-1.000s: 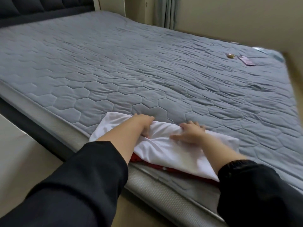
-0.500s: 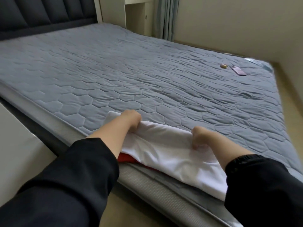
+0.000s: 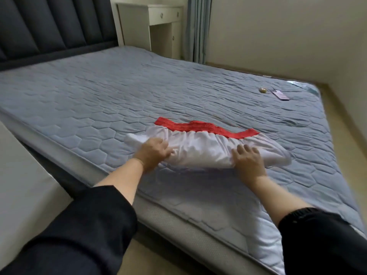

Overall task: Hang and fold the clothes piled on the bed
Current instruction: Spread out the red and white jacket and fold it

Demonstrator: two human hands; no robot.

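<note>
While the white garment (image 3: 208, 147) lay across the grey quilted bed (image 3: 99, 100), a little in from the near edge, both hands were on its near side, and the red waistband (image 3: 206, 127) faced away towards the middle of the mattress. That layout looked deliberate: band stretched out flat on the far side, so the doubled-over white cloth could line up with it for a tidy fold. The left hand (image 3: 154, 150) had its fingers curled into the bunched left end, gripping cloth to keep that corner from slipping. The right hand (image 3: 248, 157) rested on the right part with fingers spread and fairly straight, pressing instead of pinching; its thumb was hidden, so a tuck under the fold couldn't be ruled out. A phone (image 3: 280, 95) sat well apart, near the far corner
</note>
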